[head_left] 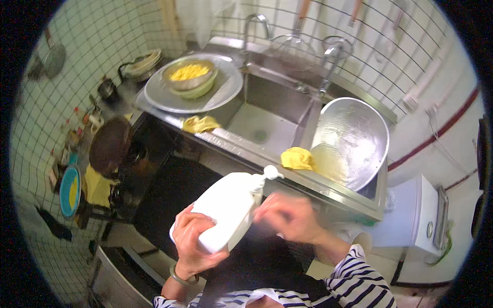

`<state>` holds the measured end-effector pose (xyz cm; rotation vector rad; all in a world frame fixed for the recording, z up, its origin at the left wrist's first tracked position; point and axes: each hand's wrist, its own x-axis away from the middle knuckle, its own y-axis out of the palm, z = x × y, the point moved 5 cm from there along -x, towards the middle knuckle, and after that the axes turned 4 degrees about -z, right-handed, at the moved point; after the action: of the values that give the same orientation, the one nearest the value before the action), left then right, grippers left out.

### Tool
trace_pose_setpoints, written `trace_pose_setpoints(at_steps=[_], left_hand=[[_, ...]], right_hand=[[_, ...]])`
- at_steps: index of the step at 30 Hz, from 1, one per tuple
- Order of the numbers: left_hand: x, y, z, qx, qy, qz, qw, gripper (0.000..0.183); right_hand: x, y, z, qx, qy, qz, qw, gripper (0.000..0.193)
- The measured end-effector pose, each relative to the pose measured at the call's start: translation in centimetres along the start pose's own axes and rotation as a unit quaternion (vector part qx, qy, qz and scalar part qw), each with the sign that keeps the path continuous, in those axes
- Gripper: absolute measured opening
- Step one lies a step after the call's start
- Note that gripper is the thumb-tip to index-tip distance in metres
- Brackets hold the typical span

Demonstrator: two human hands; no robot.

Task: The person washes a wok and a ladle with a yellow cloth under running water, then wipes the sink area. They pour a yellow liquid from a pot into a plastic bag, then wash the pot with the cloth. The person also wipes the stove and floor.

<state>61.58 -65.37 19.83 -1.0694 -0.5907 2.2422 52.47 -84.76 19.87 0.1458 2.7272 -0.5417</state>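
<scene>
My left hand (197,236) is wrapped round the lower part of a large white pump bottle (226,203). The bottle is tilted, its white pump head (271,173) pointing up and right toward the sink. Beside the bottle's neck is my right hand (290,218), its fingers curled and smeared by motion. Whether it touches or grips the bottle I cannot make out. Beyond the bottle, a yellow cloth (298,158) lies on the front rim of the steel sink (262,123). A second yellow cloth (201,124) hangs further left on that rim.
A wide metal basin (354,138) leans in the sink's right side. At its left, a bowl of yellow pieces (192,79) sits on a broad metal pan (154,92). Two faucets (328,66) stand behind. A dark wok (110,143) and a blue basin (69,190) are at left.
</scene>
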Motion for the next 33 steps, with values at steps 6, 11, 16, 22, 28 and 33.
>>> trace_pose_setpoints(at_steps=[6, 11, 16, 22, 28, 33], left_hand=[[-6.7, 6.1, 3.3, 0.175, 0.057, 0.045, 0.982, 0.03], [-11.0, 16.2, 5.4, 0.252, 0.02, 0.036, 0.967, 0.034], [-13.7, 22.4, 8.0, 0.28, 0.047, 0.045, 0.958, 0.037], [-16.5, 24.6, 10.2, 0.235, 0.014, -0.042, 0.971, 0.037], [-16.9, 24.4, 11.0, 0.268, 0.016, -0.002, 0.963, 0.04], [-16.3, 24.1, 11.0, 0.271, 0.036, -0.003, 0.962, 0.038]], right_hand=[[0.6, -13.5, -2.1, 0.389, -0.141, 0.234, 0.88, 0.015], [1.4, -24.0, 1.9, 0.206, -0.119, 0.23, 0.944, 0.006], [1.0, -30.7, 2.3, 0.288, -0.017, 0.088, 0.954, 0.018], [-1.6, -32.6, 5.1, 0.289, 0.21, -0.091, 0.93, 0.021], [-0.7, -31.0, 6.2, 0.413, 0.112, -0.046, 0.903, 0.012], [-0.5, -29.4, 4.9, 0.41, 0.109, -0.024, 0.905, 0.013]])
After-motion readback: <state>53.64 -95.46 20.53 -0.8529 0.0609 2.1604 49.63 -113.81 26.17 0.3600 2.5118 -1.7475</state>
